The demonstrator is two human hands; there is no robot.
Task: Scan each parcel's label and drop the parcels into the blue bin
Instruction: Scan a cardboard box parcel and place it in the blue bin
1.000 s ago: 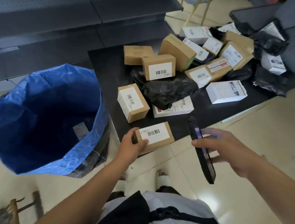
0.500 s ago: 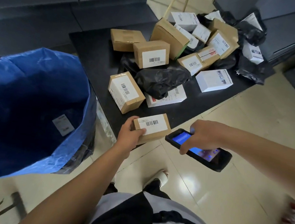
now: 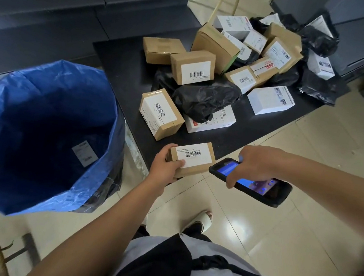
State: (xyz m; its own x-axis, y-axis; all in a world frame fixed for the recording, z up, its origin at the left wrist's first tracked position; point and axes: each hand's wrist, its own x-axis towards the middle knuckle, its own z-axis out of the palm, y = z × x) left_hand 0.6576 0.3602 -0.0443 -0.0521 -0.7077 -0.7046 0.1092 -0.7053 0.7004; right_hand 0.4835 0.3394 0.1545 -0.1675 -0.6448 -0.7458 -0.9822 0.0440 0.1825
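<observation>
Left hand (image 3: 166, 166) grips the small brown parcel (image 3: 193, 159) by its left end, thumb curled on top, label up, at the near edge of the black table (image 3: 121, 63); right hand (image 3: 256, 163) holds the handheld scanner (image 3: 250, 183) from above, fingers wrapped round it, lit screen up, its tip just beside the parcel at the parcel's 3 o'clock. Blue bin (image 3: 50, 109) stands open at 9 o'clock of the parcel, near the table's left side, one white label visible inside. Remaining parcels (image 3: 225, 65) and black bags are piled on the table at 12 to 1 o'clock.
</observation>
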